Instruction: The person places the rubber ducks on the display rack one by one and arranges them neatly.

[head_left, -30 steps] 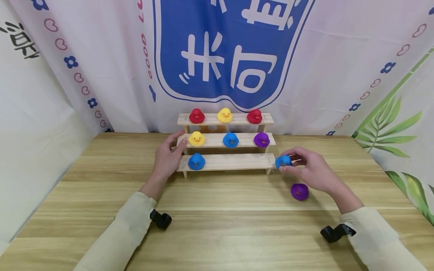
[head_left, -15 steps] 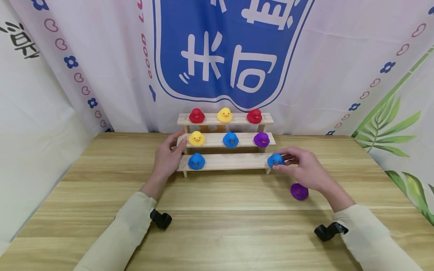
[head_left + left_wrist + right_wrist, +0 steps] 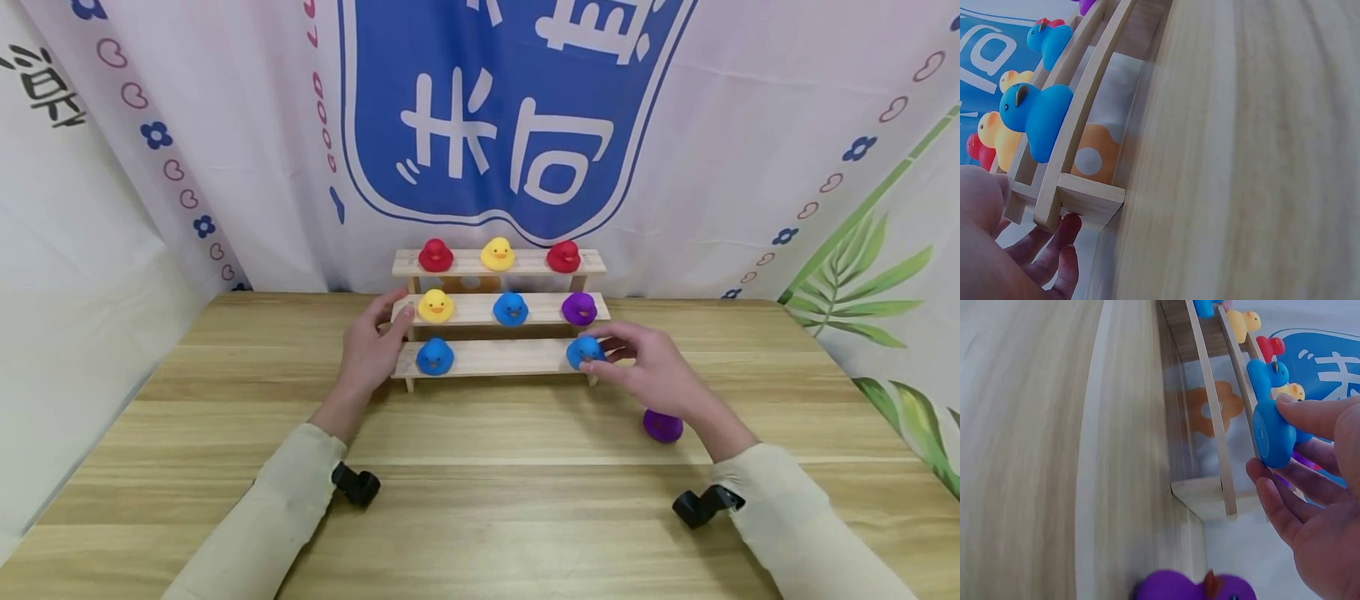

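Observation:
My right hand (image 3: pixel 651 367) pinches a blue rubber duck (image 3: pixel 583 353) between thumb and fingers, over the right end of the bottom shelf. In the right wrist view the flat underside of that blue duck (image 3: pixel 1271 434) shows, tipped away from the shelf. My left hand (image 3: pixel 371 346) holds the left end of the three-tier wooden rack (image 3: pixel 502 357), thumb by the middle shelf; in the left wrist view its fingers (image 3: pixel 1067 231) bend around the end. Another blue duck (image 3: pixel 435 357) sits at the left of the bottom shelf.
The middle shelf bears a yellow duck (image 3: pixel 436 307), a blue duck (image 3: pixel 511 309) and a purple duck (image 3: pixel 580 309). On top are two red ducks and a yellow duck (image 3: pixel 497 255). A purple duck (image 3: pixel 663 427) lies on the table below my right hand. A printed curtain (image 3: pixel 285 167) hangs behind.
My right hand has carried the blue duck leftward, from beside the rack's right end to over the bottom shelf. The left hand keeps its place on the rack.

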Demonstrator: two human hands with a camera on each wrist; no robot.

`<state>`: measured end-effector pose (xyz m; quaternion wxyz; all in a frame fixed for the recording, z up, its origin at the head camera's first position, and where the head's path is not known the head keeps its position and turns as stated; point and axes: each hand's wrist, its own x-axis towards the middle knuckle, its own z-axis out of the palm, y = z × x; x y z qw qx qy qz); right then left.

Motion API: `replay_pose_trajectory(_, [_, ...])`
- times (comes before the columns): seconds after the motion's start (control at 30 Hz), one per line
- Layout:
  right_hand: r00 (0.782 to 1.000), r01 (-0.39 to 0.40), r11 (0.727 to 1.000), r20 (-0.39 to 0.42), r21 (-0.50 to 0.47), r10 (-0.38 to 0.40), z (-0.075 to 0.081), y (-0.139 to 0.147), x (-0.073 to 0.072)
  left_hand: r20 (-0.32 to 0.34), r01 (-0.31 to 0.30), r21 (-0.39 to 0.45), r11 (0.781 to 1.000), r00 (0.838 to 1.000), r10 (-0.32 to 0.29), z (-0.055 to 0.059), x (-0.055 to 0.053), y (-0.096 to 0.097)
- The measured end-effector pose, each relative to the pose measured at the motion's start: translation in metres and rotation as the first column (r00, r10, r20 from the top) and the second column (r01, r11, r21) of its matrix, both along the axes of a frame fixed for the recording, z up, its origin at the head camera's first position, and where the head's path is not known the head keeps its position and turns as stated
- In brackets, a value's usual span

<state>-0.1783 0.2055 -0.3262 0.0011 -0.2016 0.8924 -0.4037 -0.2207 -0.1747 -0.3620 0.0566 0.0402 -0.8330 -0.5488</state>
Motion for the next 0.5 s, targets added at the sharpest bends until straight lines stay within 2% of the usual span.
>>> replay_pose_trajectory(0.5, [0.998, -0.038, 0.999, 0.044, -0.014, 0.039, -0.007, -0.029, -0.003, -0.009, 0.003, -0.01, 1.0, 1.0, -0.003, 0.001, 0.002, -0.001])
